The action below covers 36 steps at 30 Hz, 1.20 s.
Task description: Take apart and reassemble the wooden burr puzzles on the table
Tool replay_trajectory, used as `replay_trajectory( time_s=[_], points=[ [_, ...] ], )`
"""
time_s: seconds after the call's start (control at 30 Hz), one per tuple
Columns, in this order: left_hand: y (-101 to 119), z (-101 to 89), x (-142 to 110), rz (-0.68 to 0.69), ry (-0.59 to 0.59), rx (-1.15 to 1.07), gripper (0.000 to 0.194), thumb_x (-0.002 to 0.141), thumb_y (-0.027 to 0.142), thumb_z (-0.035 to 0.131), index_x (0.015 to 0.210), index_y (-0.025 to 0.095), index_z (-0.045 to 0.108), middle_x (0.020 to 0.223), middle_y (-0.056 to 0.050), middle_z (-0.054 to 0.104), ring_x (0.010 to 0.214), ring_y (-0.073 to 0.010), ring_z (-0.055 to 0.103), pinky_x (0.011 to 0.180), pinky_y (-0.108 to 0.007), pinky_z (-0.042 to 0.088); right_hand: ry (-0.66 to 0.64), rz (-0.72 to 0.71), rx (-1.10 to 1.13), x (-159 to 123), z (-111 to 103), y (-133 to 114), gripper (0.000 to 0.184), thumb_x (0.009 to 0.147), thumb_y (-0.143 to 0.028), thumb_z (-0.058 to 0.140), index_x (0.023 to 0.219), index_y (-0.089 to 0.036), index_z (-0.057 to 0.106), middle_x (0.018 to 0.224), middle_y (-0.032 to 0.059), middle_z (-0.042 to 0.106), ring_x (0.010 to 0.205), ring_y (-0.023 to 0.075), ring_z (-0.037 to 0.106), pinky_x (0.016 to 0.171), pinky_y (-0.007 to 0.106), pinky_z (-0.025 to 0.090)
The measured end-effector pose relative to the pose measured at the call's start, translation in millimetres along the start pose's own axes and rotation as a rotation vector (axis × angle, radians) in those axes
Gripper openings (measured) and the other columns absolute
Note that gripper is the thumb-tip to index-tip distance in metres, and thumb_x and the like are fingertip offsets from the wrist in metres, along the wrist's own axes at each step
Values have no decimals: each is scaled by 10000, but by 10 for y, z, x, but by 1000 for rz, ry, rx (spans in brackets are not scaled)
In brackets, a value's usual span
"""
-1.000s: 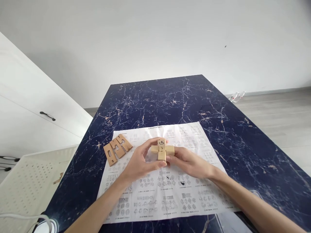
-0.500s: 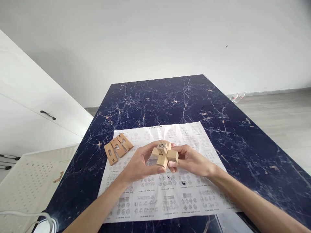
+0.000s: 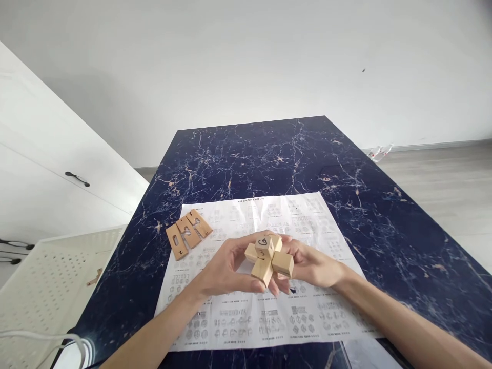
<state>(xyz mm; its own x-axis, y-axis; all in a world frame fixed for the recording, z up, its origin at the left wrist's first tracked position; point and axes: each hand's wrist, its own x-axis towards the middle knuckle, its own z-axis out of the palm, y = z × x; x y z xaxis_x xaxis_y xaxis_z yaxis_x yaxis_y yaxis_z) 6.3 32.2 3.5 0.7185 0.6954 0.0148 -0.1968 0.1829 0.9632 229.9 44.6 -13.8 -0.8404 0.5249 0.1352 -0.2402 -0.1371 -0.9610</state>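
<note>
A wooden burr puzzle of crossed light blocks is held up over a printed paper sheet. Handwritten marks show on its upright block. My left hand grips it from the left, thumb along the near side and fingers behind. From the right, my right hand closes on the same puzzle, its fingers reaching beneath and partly hidden. Flat wooden pieces with cut-outs and numbers lie side by side on the sheet's upper left corner.
The sheet lies on a dark blue marbled table. To the left are a white perforated surface, a white cable and a white cabinet with black handles. Plastic bottles stand by the wall on the right.
The puzzle has come a little nearer and to the right, tilting slightly. My right hand's fingers have shifted lower beneath it, while my left hand keeps its hold.
</note>
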Motion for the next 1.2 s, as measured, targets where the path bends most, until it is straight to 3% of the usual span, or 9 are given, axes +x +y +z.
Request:
replay_trajectory(
  time_s=[0.1, 0.17, 0.27, 0.37, 0.57, 0.73, 0.9, 1.03, 1.2],
  points=[
    [-16, -16, 12, 33, -6, -39, 709, 839, 601, 897, 1451, 291, 722, 1229, -138, 816, 862, -328, 851, 857, -532, 695, 1, 22, 37, 17, 10, 43, 410, 1038, -586, 671, 861, -217, 684, 787, 7, 681, 564, 121, 584, 586, 287, 537],
    [-40, -45, 27, 84, 92, 17, 691, 837, 584, 907, 1441, 299, 728, 1330, -138, 789, 1041, -359, 832, 965, -545, 661, 128, 4, -29, 34, 31, 56, 423, 1041, -608, 663, 873, -220, 666, 748, -11, 636, 591, 132, 571, 615, 296, 527],
    [-77, -69, 45, 144, 281, 132, 673, 833, 534, 929, 1435, 312, 722, 1473, -120, 723, 1374, -399, 677, 1147, -561, 552, 327, -44, -141, 49, 66, 57, 398, 1091, -596, 594, 952, -226, 646, 677, -38, 583, 618, 147, 532, 688, 320, 509],
    [-93, -56, 48, 157, 344, 203, 638, 855, 490, 923, 1433, 312, 717, 1436, -100, 746, 1419, -376, 638, 1225, -558, 473, 381, -49, -207, 39, 83, 61, 413, 1134, -582, 515, 966, -220, 625, 685, -27, 597, 651, 156, 535, 730, 335, 485],
    [-102, -43, 22, 145, 300, 232, 660, 818, 521, 939, 1395, 266, 746, 1427, -119, 747, 1355, -379, 676, 1202, -557, 499, 287, -22, -193, 10, 55, 112, 476, 1156, -573, 457, 868, -211, 570, 684, -31, 525, 638, 137, 456, 670, 309, 425],
    [-136, -59, 27, 142, 155, 97, 562, 847, 557, 904, 1300, 241, 800, 1457, -140, 721, 1323, -406, 699, 1104, -566, 590, 51, 55, 232, 34, 66, 180, 408, 1125, -574, 526, 979, -199, 596, 821, -13, 565, 574, 102, 459, 573, 282, 422],
    [-127, -69, 42, 171, 188, 173, 583, 847, 514, 919, 1365, 292, 769, 1469, -114, 714, 1377, -386, 661, 1198, -584, 509, 150, 5, 316, 66, 103, 160, 316, 1099, -498, 619, 1022, -192, 638, 872, -1, 555, 661, 119, 489, 641, 299, 471],
    [-107, -64, 48, 180, 178, 207, 627, 851, 524, 912, 1413, 306, 739, 1460, -115, 711, 1367, -379, 662, 1195, -583, 510, 105, -14, 312, 55, 80, 127, 276, 1116, -437, 612, 999, -190, 652, 838, -10, 549, 687, 123, 494, 690, 302, 449],
    [-97, -45, 53, 158, 118, 158, 613, 846, 558, 904, 1374, 285, 757, 1352, -114, 729, 1285, -363, 689, 1169, -591, 529, 59, 55, 303, 20, 34, 129, 332, 1114, -489, 611, 994, -184, 659, 792, -21, 546, 652, 117, 472, 674, 299, 433]
  ],
)
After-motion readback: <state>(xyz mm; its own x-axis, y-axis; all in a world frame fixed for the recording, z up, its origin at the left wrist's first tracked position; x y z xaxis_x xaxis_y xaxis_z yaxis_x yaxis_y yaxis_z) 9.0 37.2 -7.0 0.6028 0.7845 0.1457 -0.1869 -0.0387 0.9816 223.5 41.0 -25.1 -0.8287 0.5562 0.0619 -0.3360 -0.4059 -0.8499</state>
